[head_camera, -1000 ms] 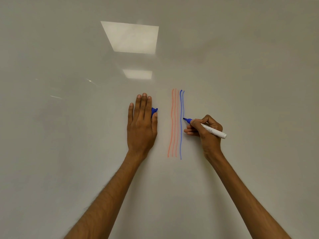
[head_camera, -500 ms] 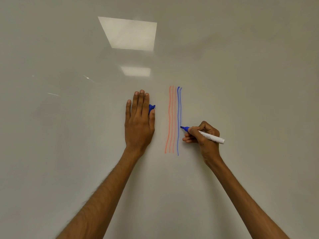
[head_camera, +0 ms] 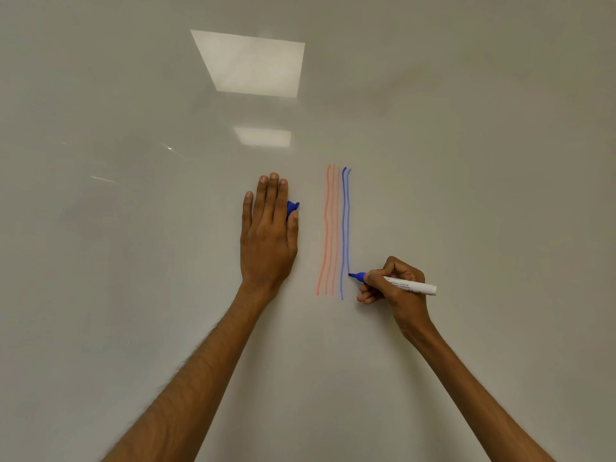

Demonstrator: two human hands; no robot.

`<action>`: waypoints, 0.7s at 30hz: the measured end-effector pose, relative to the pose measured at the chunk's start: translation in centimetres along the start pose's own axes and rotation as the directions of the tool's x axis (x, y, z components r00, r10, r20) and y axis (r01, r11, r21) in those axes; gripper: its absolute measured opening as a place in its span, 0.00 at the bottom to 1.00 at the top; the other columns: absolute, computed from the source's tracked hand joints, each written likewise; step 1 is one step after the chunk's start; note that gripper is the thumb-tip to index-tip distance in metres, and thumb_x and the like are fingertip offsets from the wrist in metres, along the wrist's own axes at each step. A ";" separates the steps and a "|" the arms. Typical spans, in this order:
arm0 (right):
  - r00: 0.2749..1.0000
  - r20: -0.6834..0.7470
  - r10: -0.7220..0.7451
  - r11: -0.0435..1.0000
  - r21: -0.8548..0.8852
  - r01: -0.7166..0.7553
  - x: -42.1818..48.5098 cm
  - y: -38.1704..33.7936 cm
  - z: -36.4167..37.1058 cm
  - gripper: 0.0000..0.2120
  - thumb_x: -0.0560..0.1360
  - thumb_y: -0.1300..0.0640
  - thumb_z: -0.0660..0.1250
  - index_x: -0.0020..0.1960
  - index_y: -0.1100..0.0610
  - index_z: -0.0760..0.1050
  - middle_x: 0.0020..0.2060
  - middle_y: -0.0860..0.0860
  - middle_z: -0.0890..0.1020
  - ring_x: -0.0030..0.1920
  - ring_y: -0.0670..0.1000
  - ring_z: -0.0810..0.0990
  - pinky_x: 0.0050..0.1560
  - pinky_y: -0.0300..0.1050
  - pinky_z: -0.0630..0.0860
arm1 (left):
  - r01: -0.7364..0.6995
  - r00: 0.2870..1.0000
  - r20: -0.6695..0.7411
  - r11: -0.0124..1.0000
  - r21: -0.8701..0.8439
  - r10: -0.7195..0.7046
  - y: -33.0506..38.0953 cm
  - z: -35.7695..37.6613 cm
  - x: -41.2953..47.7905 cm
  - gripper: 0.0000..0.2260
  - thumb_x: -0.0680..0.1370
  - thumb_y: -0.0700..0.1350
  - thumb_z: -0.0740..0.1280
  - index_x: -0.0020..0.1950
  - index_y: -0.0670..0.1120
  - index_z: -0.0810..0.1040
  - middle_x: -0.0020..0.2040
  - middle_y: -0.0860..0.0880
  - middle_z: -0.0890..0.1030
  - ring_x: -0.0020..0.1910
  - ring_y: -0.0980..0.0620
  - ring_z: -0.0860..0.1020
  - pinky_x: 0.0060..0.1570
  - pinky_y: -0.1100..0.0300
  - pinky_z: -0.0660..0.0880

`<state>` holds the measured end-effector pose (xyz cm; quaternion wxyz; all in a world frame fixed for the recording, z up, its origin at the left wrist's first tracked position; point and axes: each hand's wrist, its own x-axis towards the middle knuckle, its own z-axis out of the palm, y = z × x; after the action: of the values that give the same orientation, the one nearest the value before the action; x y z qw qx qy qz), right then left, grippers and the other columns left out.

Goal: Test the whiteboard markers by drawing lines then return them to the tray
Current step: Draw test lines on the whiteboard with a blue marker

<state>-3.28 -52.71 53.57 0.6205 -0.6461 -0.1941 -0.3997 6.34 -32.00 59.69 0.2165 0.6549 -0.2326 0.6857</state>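
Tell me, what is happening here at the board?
A person tests a blue marker on the whiteboard. The right hand grips it, tip touching the board at the lower end of the second blue line. The left hand lies flat on the board, a blue cap showing between thumb and forefinger. Three orange lines stand left of the blue ones.

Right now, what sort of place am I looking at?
Probably an office or classroom: a glossy whiteboard fills the view, square ceiling light panels reflect in it, and the right hand draws blue lines with a marker.
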 end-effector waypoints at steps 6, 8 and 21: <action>0.999 0.037 0.036 0.999 -0.030 -0.035 -0.5 0.5 -0.5 0.09 0.73 0.73 0.69 0.37 0.67 0.74 0.30 0.62 0.82 0.28 0.59 0.83 0.29 0.45 0.80 | 0.003 1.000 0.000 1.000 0.014 -0.003 0.0 0.0 0.0 0.23 0.85 0.47 0.53 0.79 0.39 0.59 0.79 0.42 0.60 0.79 0.46 0.56 0.79 0.49 0.50; 0.997 0.060 0.043 0.999 -0.034 -0.041 -0.6 0.4 -0.5 0.08 0.70 0.68 0.71 0.36 0.67 0.73 0.30 0.62 0.82 0.28 0.59 0.82 0.29 0.46 0.80 | 0.002 1.000 0.000 1.000 0.014 -0.002 0.0 0.0 -0.1 0.23 0.85 0.47 0.53 0.78 0.39 0.60 0.79 0.42 0.60 0.79 0.46 0.56 0.78 0.48 0.50; 0.990 0.099 0.097 0.995 -0.025 -0.095 -1.4 1.1 -1.2 0.10 0.67 0.63 0.71 0.33 0.63 0.69 0.29 0.64 0.81 0.26 0.60 0.81 0.26 0.45 0.78 | 0.008 1.000 0.001 1.000 0.000 -0.008 0.0 0.0 -0.1 0.23 0.85 0.47 0.53 0.79 0.39 0.59 0.79 0.43 0.60 0.79 0.47 0.55 0.78 0.48 0.51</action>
<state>-3.58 -53.70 51.70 0.6219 -0.6801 -0.1897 -0.3386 6.30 -32.01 59.57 0.2190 0.6563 -0.2300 0.6844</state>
